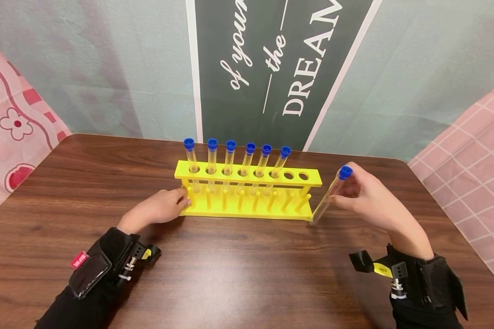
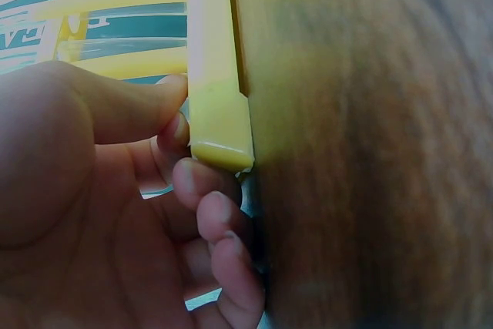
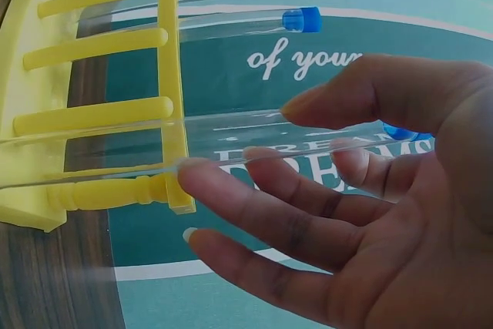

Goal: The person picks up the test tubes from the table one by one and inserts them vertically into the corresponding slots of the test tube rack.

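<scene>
Clear blue-capped test tube [image 1: 330, 195], tilted, beside yellow rack [image 1: 247, 177]

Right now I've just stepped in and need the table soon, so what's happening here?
A person is filling a yellow test tube rack on a wooden table. The left hand steadies the rack's left end. The right hand pinches a blue-capped test tube, tilted, beside the rack's right end. Six capped tubes stand in the rack; two holes at the right are empty.

Dark banner [image 1: 271, 68] hangs behind brown table [image 1: 238, 274].
</scene>
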A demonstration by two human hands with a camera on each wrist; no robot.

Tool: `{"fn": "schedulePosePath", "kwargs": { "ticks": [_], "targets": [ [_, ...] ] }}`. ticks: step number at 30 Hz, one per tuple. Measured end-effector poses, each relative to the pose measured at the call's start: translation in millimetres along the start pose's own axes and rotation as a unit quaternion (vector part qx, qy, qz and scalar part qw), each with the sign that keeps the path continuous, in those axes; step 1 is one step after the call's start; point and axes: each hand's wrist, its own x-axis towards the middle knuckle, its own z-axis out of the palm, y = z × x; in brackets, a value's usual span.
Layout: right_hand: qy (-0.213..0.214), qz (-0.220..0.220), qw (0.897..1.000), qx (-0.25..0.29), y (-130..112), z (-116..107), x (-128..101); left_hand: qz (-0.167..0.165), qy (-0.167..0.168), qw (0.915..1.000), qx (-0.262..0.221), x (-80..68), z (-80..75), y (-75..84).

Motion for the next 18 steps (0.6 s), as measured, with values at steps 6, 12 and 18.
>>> {"fn": "schedulePosePath", "kwargs": {
  "ticks": [6, 12, 18],
  "targets": [
    [-0.001, -0.010, 1.000, 0.010, 0.7, 0.2, 0.3, 0.000, 0.000, 1.0000, 0.001, 0.2, 0.4, -0.5],
    [-0.002, -0.024, 1.000, 0.006, 1.1, 0.4, 0.8, -0.001, 0.001, 1.0000, 0.003, 0.1, 0.4, -0.3],
    [-0.003, -0.028, 1.000, 0.008, 1.6, 0.6, 1.0, -0.001, 0.000, 1.0000, 0.001, 0.3, 0.8, -0.7]
  ]
}}
